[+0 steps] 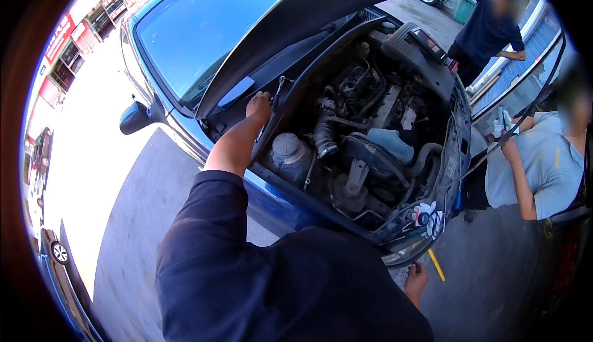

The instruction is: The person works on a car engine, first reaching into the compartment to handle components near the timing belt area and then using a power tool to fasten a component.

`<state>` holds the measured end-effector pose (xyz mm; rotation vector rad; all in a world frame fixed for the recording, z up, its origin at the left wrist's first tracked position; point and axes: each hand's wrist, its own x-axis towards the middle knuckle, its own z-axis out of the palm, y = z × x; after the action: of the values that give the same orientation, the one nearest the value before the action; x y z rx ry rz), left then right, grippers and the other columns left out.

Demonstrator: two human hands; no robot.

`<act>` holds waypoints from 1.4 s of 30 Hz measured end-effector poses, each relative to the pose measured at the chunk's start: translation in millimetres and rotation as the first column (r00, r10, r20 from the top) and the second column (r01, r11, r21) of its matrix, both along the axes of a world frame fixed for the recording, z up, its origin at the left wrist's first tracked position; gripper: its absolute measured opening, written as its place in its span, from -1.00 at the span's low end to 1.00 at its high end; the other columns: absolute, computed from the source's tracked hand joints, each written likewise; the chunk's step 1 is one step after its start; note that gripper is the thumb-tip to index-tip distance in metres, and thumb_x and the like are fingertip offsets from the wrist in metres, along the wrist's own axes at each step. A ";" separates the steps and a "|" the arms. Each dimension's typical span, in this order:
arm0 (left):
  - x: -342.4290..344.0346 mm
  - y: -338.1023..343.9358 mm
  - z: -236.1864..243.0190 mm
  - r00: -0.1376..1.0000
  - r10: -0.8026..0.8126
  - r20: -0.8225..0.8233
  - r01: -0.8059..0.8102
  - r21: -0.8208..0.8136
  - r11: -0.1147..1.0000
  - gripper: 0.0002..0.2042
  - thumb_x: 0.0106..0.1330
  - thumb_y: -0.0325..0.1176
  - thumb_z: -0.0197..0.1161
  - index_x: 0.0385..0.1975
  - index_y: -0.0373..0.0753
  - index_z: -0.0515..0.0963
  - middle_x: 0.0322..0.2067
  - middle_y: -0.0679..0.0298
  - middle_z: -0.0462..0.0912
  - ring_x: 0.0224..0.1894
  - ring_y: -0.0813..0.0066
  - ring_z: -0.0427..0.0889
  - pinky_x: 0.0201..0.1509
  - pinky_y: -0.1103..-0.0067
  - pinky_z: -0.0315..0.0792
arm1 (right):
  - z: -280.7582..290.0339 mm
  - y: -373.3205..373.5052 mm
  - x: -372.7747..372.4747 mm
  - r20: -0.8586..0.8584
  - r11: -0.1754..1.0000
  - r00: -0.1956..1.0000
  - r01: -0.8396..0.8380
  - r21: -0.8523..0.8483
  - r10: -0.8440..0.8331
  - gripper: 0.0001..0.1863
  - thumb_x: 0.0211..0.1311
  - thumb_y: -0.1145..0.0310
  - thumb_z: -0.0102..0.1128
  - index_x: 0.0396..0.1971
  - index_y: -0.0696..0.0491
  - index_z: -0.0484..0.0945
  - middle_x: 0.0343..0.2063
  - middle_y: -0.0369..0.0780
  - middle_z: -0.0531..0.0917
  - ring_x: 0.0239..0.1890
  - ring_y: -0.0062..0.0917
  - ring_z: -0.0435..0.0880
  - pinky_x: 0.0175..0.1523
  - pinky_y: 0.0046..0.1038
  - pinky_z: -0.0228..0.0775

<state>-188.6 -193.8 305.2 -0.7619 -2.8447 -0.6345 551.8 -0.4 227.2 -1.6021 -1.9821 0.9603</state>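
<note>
1. The left grip point(259, 106) is closed around a thin, shiny metal tool point(281, 87), at the far left edge of the dark, dusty engine bay point(364, 175).
2. The tool sticks out past the fingers, its long way pointing far and a bit right. The left hand is on it; the right grip point(417, 278) is well apart, near the front of the blue metal car point(278, 197).
3. I cannot tell if the right fingers are apart or together.
4. The open bay has a crumpled light-blue cloth point(392, 144) lying on the engine.
5. A green bin point(463, 10) stands far right; its inside is hidden.
</note>
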 end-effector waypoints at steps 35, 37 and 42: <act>155.2 4.0 9.2 0.730 -0.280 0.623 -0.050 0.458 0.888 -0.72 0.37 -0.16 0.29 -0.13 -0.24 0.69 -0.42 0.24 0.68 -0.40 0.51 0.61 -0.29 0.52 0.47 | 71.1 7.9 -157.0 -0.158 0.961 0.948 -0.272 0.058 0.278 -0.80 0.32 0.38 0.26 -0.16 0.15 0.68 -0.40 -0.22 0.72 -0.39 -0.61 0.67 -0.21 -0.51 0.52; 235.6 16.2 4.2 0.231 -0.509 0.829 -0.213 0.553 0.805 -0.74 0.37 -0.24 0.32 -0.06 -0.23 0.62 -0.45 0.40 0.53 -0.47 0.60 0.40 -0.39 0.64 0.31 | 92.0 -7.5 -218.7 -0.282 0.866 0.822 -0.493 0.083 0.495 -0.72 0.28 0.44 0.30 -0.02 0.13 0.64 -0.35 -0.22 0.71 -0.38 -0.60 0.67 -0.20 -0.54 0.52; 305.4 24.0 -25.7 -0.254 -0.746 0.615 -0.478 0.591 0.650 -0.78 0.45 -0.28 0.24 -0.07 -0.28 0.58 -0.32 0.39 0.60 -0.35 0.65 0.46 -0.24 0.65 0.35 | 112.2 -31.3 -305.9 -0.163 0.547 0.522 -0.801 0.244 0.837 -0.65 0.19 0.44 0.36 0.00 0.07 0.63 -0.32 -0.16 0.67 -0.30 -0.34 0.70 -0.16 -0.42 0.56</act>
<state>116.8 -169.8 279.6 -0.3750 -2.1737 -3.9416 245.9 -31.7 339.4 -0.3024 -2.5458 1.2165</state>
